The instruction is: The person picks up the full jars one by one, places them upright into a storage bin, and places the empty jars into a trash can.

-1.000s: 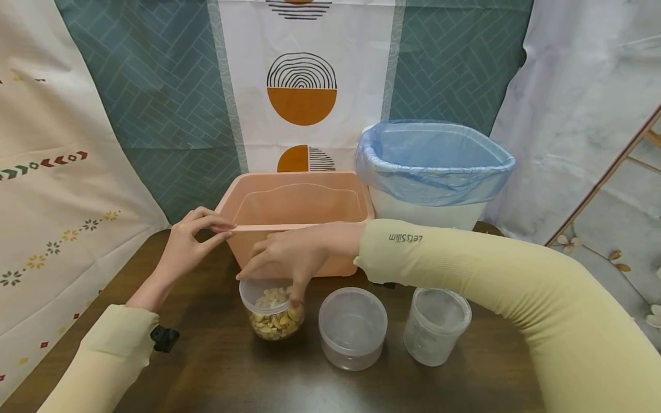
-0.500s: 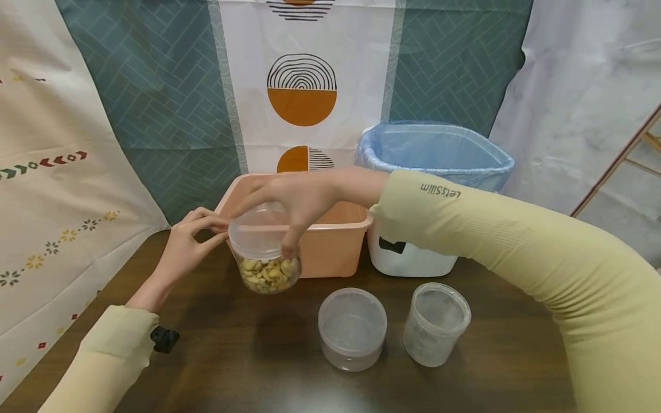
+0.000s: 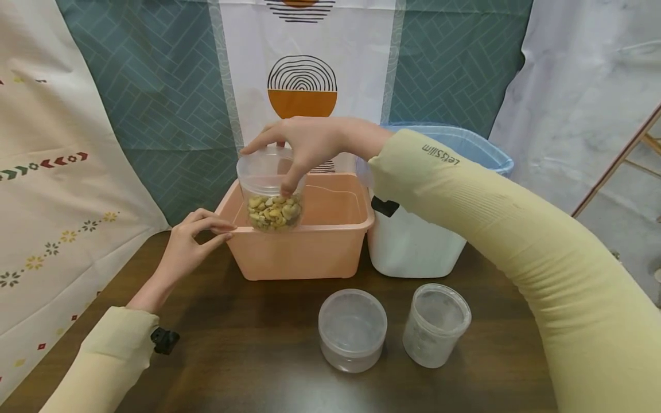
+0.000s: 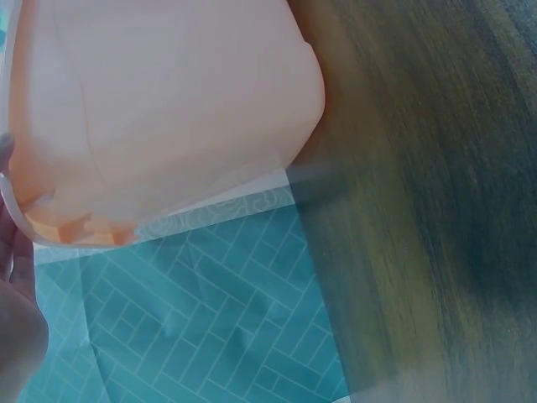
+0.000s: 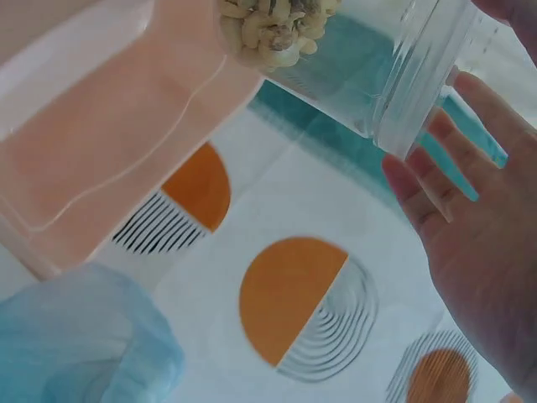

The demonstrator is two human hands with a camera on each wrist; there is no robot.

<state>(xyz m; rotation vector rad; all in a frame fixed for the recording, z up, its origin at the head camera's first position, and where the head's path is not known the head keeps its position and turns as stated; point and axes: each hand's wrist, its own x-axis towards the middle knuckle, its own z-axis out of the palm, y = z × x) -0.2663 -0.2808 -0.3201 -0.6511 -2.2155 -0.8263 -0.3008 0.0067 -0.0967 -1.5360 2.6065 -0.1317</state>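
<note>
My right hand (image 3: 315, 143) holds a clear plastic jar (image 3: 264, 175) from above, fingers and thumb spread around its translucent top. Pale yellow cashews (image 3: 273, 212) fill the lower part. In the head view the jar is raised, its base overlapping the front rim of a peach plastic bin (image 3: 299, 255). The right wrist view shows fingertips (image 5: 403, 172) against the wide ridged end of the jar. At the bin's front left corner, my left hand (image 3: 193, 238) pinches the rim; the left wrist view has its fingers (image 4: 21, 260) at that edge.
A low clear round container (image 3: 353, 330) and a taller clouded one (image 3: 436, 324) stand on the dark wooden table (image 3: 232, 355). Right of the peach bin is a white waste bin (image 3: 413, 246) with a blue liner (image 3: 454, 137). A patterned cloth (image 3: 150, 97) hangs behind.
My right hand has lifted the jar of cashews off the table, up and forward to the peach bin's front rim. The left hand has stayed at the bin's corner.
</note>
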